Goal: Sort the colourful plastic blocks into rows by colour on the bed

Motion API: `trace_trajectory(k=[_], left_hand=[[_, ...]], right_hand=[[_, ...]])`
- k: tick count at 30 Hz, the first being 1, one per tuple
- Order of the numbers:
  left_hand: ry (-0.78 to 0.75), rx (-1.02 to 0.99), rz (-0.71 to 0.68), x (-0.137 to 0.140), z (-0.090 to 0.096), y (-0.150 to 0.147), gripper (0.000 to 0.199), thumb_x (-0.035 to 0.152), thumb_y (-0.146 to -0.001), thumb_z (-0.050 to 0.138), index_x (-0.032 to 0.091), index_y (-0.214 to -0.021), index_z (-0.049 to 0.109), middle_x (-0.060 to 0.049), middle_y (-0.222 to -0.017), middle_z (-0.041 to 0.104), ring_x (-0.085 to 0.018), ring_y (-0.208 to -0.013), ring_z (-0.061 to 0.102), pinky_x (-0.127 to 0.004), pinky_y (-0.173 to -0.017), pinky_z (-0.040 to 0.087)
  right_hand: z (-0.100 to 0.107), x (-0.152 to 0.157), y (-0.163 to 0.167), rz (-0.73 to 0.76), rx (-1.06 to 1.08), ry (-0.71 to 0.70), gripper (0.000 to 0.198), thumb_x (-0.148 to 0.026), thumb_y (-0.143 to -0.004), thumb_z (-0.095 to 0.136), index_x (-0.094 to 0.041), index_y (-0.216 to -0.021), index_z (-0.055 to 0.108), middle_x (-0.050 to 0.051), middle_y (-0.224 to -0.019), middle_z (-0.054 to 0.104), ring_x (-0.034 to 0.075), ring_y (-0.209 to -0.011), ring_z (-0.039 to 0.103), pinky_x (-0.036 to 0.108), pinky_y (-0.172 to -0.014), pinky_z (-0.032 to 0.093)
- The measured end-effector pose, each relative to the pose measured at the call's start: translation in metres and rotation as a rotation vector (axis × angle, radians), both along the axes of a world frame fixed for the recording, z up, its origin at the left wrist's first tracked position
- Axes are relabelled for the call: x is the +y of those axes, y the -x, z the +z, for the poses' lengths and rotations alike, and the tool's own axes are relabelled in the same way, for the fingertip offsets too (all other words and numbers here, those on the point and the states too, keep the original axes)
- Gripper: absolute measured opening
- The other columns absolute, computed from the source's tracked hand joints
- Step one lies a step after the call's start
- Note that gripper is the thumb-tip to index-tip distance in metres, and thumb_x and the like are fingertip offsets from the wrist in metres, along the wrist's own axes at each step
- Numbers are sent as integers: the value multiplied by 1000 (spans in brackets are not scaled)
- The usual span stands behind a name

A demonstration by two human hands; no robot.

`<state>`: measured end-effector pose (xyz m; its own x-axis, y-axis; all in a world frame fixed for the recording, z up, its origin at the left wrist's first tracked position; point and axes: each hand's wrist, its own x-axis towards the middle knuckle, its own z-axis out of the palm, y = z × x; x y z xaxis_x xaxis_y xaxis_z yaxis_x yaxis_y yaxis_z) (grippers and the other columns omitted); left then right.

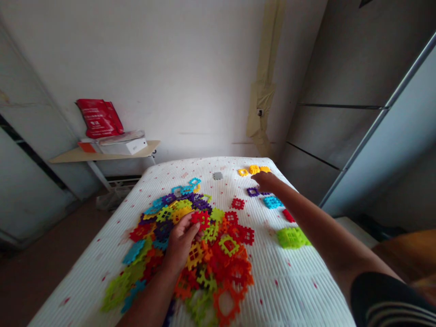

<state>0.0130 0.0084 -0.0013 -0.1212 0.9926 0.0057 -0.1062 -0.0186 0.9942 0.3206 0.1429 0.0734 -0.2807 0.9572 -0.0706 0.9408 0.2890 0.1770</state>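
My left hand (pixel 182 236) pinches a red interlocking plastic tile (pixel 200 220) with window-like holes, between thumb and fingers. It hovers over a large mixed pile of toothed tiles in red, orange, yellow, green, blue and purple, among them a yellow tile (pixel 194 255) and a lime tile (pixel 229 245). My right hand (pixel 265 181) reaches to the far right of the bed-like surface, beside yellow tiles (pixel 254 169). Its fingers are mostly hidden, so any grip cannot be made out. Purple tiles (pixel 252 192) lie just below that hand.
Grouped on the right are blue tiles (pixel 272 202), a red tile (pixel 288 215) and lime tiles (pixel 292 237). One grey tile (pixel 217 175) lies at the back of the white ribbed cover (pixel 265 281). A side table (pixel 75 156) bears a red bag (pixel 98 119) and a white box (pixel 131 146).
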Motion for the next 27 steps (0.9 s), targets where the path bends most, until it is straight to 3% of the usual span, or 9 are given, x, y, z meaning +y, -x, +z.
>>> trace_trajectory(k=[3,6,8,11,15,21,27], left_hand=[[-4,18,-19,-1,3,-2,55,38,-63,69,16,-112,55,2,-66,60,-13,-53,57,-23,-50,45],[-8,7,-21,-3,8,-4,58,36,-63,69,17,-115,53,3,-66,57,-12,-52,57,-23,-52,46],[-28,-5,-10,-5,11,-5,61,34,-63,69,18,-120,51,3,-67,58,-12,-56,58,-22,-55,46],[-54,-37,-20,-6,13,-5,70,34,-67,68,21,-130,42,2,-70,60,-14,-64,59,-22,-58,47],[-63,-69,-66,-7,11,-4,78,36,-70,67,25,-138,30,2,-71,62,-16,-68,61,-24,-63,49],[-35,-67,-59,-8,12,-7,87,42,-67,70,25,-140,27,-2,-86,68,-20,-82,64,-29,-75,50],[-53,-64,-45,-6,4,-5,82,43,-72,64,25,-141,24,-3,-85,68,-21,-82,64,-33,-78,51]], right_hand=[[8,-37,52,289,261,-120,43,-22,-79,57,-18,-121,52,9,-118,59,20,-106,54,30,-87,42],[6,-80,107,487,416,-173,43,-37,-78,61,-16,-115,53,9,-107,62,20,-96,57,31,-79,45],[0,-103,135,545,405,-206,45,-45,-76,61,-15,-109,55,10,-101,63,22,-92,56,33,-74,46],[-9,-120,158,514,352,-278,46,-48,-74,61,-14,-104,55,11,-97,62,24,-88,55,34,-68,47],[-15,-124,167,458,291,-333,35,-39,-77,61,-14,-100,55,11,-94,60,24,-88,52,35,-68,46],[-10,-126,163,403,262,-315,25,-34,-82,54,-16,-99,55,11,-95,59,24,-89,51,35,-67,46],[1,-120,117,379,352,-222,42,-35,-72,67,-18,-108,55,8,-101,59,22,-93,52,33,-77,45]])
